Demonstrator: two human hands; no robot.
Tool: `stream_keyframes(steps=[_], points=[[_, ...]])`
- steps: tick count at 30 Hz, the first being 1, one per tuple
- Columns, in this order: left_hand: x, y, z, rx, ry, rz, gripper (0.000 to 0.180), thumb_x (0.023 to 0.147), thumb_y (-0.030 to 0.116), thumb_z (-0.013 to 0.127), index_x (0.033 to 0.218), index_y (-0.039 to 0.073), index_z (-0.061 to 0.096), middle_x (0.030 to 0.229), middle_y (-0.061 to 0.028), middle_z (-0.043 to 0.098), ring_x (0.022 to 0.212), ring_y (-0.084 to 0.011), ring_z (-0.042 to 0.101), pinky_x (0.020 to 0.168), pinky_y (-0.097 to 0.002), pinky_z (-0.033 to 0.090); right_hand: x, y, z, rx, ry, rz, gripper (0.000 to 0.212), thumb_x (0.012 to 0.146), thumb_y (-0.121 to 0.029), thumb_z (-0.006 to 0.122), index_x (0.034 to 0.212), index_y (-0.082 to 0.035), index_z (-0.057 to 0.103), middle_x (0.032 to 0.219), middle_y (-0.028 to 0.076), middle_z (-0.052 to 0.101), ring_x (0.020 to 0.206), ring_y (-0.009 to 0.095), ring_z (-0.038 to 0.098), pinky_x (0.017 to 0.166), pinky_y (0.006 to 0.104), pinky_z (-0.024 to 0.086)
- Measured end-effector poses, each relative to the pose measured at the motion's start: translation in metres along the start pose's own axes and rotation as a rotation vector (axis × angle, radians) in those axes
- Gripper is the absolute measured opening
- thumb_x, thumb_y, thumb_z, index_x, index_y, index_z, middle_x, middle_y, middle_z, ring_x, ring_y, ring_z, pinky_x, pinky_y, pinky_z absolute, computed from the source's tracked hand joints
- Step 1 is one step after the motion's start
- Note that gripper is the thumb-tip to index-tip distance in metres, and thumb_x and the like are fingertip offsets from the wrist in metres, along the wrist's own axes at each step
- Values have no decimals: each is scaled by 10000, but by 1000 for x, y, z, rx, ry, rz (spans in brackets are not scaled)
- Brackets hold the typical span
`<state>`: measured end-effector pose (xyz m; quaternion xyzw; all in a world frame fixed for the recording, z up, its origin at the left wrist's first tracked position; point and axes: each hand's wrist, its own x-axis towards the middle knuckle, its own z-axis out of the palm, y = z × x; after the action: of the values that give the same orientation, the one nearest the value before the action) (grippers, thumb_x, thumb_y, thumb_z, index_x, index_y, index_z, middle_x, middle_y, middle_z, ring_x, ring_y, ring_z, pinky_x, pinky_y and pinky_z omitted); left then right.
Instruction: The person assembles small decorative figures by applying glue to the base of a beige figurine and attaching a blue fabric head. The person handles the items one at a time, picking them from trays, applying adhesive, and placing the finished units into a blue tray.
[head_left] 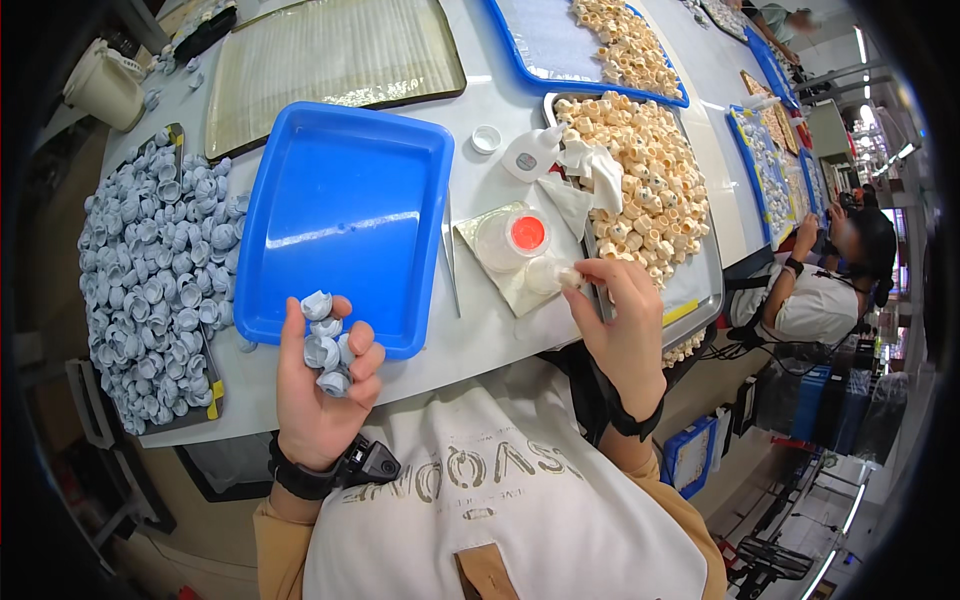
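Observation:
My left hand [325, 385] curls around several small grey-blue plastic shells [322, 350], palm up over the near edge of an empty-looking blue tray [345, 220]. My right hand [625, 315] pinches a small pale piece [568, 278] between thumb and fingertips; its exact kind cannot be made out. That piece is right beside a small whitish cup [543, 275]. Just behind the cup stands a clear round container [500, 240] with a red-orange centre. Both rest on a pale square sheet [522, 298].
Grey-blue shells heap on a tray [160, 280] at left. Cream cup-shaped pieces [640, 190] fill a metal tray at right. A white squeeze bottle [532, 153], crumpled tissue [595, 172], round lid [486, 139] and tweezers [450, 260] lie between. Another person [825, 270] works at far right.

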<state>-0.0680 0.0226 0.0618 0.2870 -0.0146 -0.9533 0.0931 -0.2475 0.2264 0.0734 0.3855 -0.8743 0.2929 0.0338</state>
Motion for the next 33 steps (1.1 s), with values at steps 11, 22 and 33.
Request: stream_keyframes(steps=[11,22,33], points=[[-4,-16,-1,1034,-325,-31,522,898,548,380,902,49,530,692,-4,536,519,-43,476,436,-183,346,-14,-45,1,748,-26,-44,304,654,27,697,943,15,604,856,123,626,755,233,601,689,289,468],[-4,-28,-8,1355,-332,326,447,915,443,446,912,7,544,700,-33,511,588,-84,442,519,-233,361,-5,-63,14,620,-283,-263,285,682,-61,720,943,-11,617,762,68,590,671,221,549,572,302,439],[-8,-23,-2,1582,-438,641,389,886,380,533,902,-7,571,713,-85,540,596,-182,510,536,-275,398,-5,-69,3,496,-324,-357,282,699,-93,704,937,6,589,775,91,577,681,240,548,583,322,451]])
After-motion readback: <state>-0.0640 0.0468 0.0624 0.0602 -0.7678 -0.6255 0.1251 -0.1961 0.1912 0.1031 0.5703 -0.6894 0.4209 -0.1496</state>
